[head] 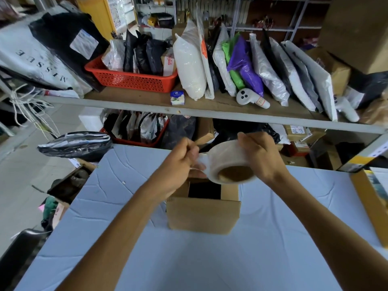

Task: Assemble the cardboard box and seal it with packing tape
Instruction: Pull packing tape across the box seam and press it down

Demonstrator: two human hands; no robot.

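Here we see a pale blue, creased cloth surface [273,238] carrying a squat brown cardboard box [203,214], its top open. Just above the box, our right hand [260,156] wraps a glossy clear tape roll [228,164]; our left hand [178,164] pinches its loose end.

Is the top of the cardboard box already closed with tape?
No, the cardboard box shows a dark opening at its top, and the tape roll is held above it by the right hand and left hand.
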